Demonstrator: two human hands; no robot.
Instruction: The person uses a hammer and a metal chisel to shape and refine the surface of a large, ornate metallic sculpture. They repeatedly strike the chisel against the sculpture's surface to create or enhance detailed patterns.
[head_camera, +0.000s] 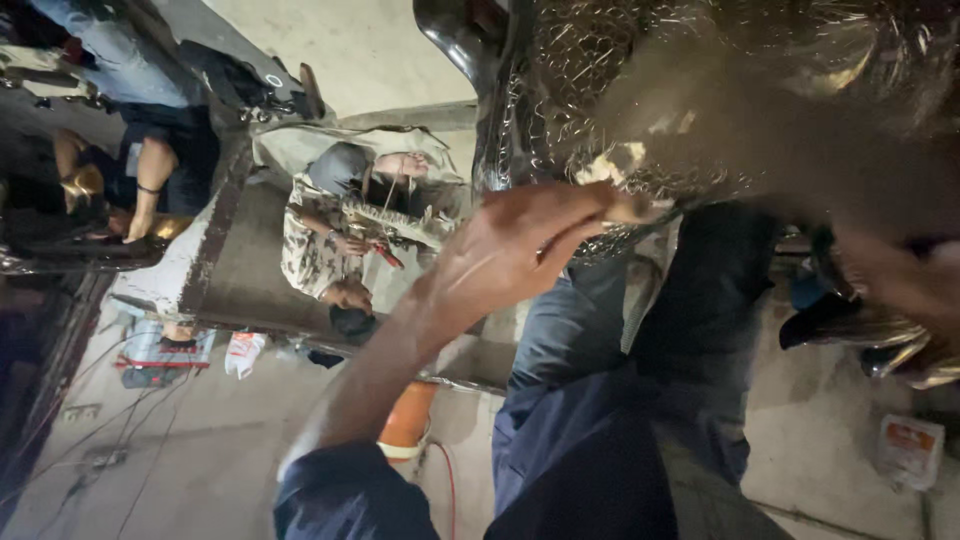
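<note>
A large shiny metal piece (720, 90) with a fine embossed pattern fills the top right, close to the camera. My left hand (505, 250) reaches up from the lower left in a dark blue sleeve. Its fingers are closed around a small pale object (622, 208) pressed against the metal piece's lower edge. My right hand (900, 280) is a blur at the far right edge, next to a darker curved metal part (880, 340). Its grip is unclear. My legs in blue jeans (640, 330) show below the metal piece.
Another person in a patterned shirt (315, 250) bends over a metal item at a grey slab (250, 270). A second person in dark clothes (160, 150) sits at the upper left. An orange cylinder (408, 420), cables and a white packet (908, 450) lie on the concrete floor.
</note>
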